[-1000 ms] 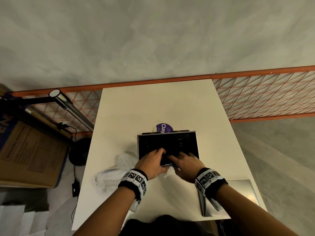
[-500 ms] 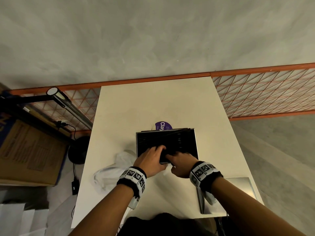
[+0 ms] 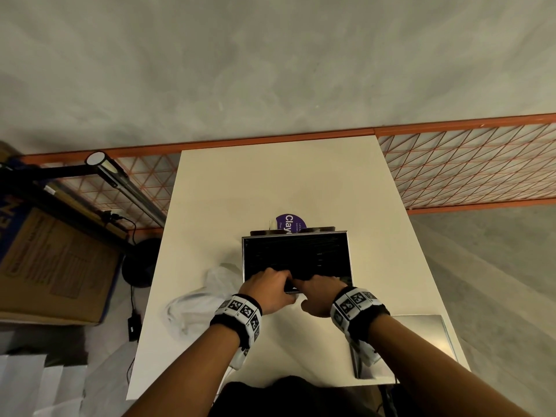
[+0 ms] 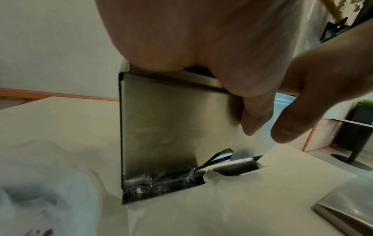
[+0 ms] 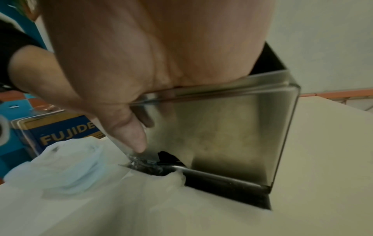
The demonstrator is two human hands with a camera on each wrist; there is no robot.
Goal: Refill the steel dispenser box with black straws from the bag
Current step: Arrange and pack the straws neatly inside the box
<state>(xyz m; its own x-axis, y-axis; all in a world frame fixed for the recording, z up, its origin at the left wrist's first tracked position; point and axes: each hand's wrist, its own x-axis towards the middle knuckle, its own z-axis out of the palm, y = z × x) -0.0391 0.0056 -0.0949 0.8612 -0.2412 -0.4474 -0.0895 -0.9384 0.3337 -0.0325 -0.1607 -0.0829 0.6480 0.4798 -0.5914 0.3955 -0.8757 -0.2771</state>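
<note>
The steel dispenser box [image 3: 350, 257] stands open-topped on the white table [image 3: 270, 182], filled with black straws [image 3: 301, 254]. Both hands sit side by side at its near rim. My left hand [image 3: 272, 281] and right hand [image 3: 319, 288] curl their fingers over the rim into the box. The left wrist view shows the box's near wall [image 4: 171, 127] with my thumb hanging down outside it. In the right wrist view the other thumb lies against the same wall [image 5: 232, 127]. The fingertips inside are hidden. The crumpled clear bag [image 3: 198, 305] lies left of the box.
A flat steel lid [image 3: 421, 335] lies at the table's near right corner. A purple round label [image 3: 290, 222] peeks out behind the box. Off the table's left stand a cardboard carton [image 3: 54, 266] and a lamp arm [image 3: 120, 182]. An orange mesh rail runs behind.
Both hands have drawn back from the straws toward the near rim. Their fingers, earlier spread over the straws, are now curled at the edge.
</note>
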